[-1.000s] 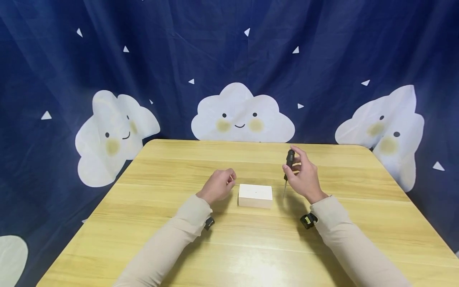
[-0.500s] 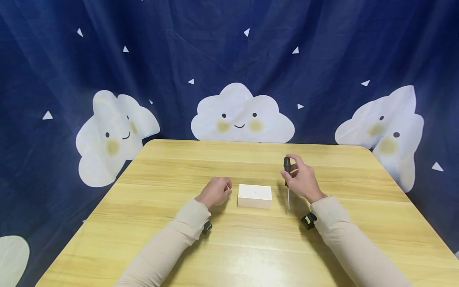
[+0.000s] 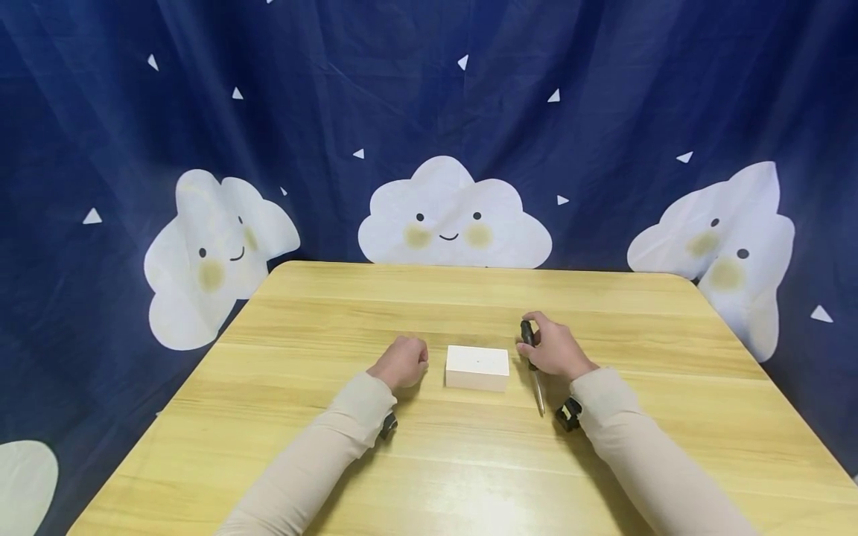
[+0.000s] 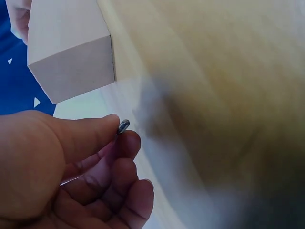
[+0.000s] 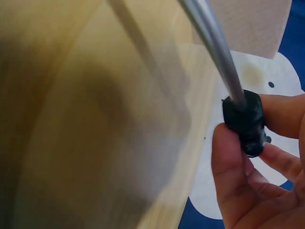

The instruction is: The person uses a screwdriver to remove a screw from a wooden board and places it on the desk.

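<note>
A pale wooden block (image 3: 477, 370) with a small dark dot on top sits on the table between my hands. Just left of it, my left hand (image 3: 401, 362) pinches a small shiny metal screw (image 4: 123, 126) between thumb and index finger; only its end shows. The other fingers curl beneath. On the block's right, my right hand (image 3: 551, 348) grips a screwdriver (image 3: 529, 344) by its black handle, thumb on one side and fingers on the other. Its metal shaft (image 5: 217, 50) slants down toward me, the tip low near the tabletop.
The wooden table (image 3: 322, 305) has rounded far corners and backs onto a dark blue curtain (image 3: 429, 82) printed with clouds. Black wrist cameras (image 3: 567, 415) hang under both cuffs.
The right hand has come down and nearer, and the screwdriver has tipped so its shaft swings toward me. The left hand has lowered and drawn back slightly. The block stays in place.
</note>
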A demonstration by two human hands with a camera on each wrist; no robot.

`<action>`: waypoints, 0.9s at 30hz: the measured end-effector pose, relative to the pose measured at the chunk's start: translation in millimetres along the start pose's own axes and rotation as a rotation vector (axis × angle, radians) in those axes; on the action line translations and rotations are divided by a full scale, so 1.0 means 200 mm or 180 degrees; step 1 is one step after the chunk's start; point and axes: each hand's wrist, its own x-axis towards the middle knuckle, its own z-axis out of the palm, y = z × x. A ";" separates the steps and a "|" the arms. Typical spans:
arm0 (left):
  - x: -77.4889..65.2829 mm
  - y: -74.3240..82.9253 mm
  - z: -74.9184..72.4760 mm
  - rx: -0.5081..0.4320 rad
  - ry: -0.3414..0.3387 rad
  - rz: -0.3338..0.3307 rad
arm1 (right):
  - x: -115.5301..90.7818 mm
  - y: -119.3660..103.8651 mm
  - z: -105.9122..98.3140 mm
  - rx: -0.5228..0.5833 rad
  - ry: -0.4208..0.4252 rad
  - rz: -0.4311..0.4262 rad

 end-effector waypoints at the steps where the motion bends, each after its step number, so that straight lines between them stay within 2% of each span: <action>1: 0.00 0.00 0.00 0.0019 -0.0012 0.0009 | 0.00 0.00 0.00 -0.0006 -0.0043 -0.0002; 7: 0.00 0.01 0.01 0.0085 -0.0023 0.0028 | -0.01 0.01 0.02 -0.0079 -0.0200 -0.0011; 17: 0.01 0.00 0.03 0.0070 -0.0035 0.0017 | -0.02 0.02 0.05 -0.0160 -0.0305 0.0131; 27: 0.01 0.00 0.03 0.0116 -0.0026 0.0061 | -0.03 0.02 0.06 -0.0235 -0.0398 0.0152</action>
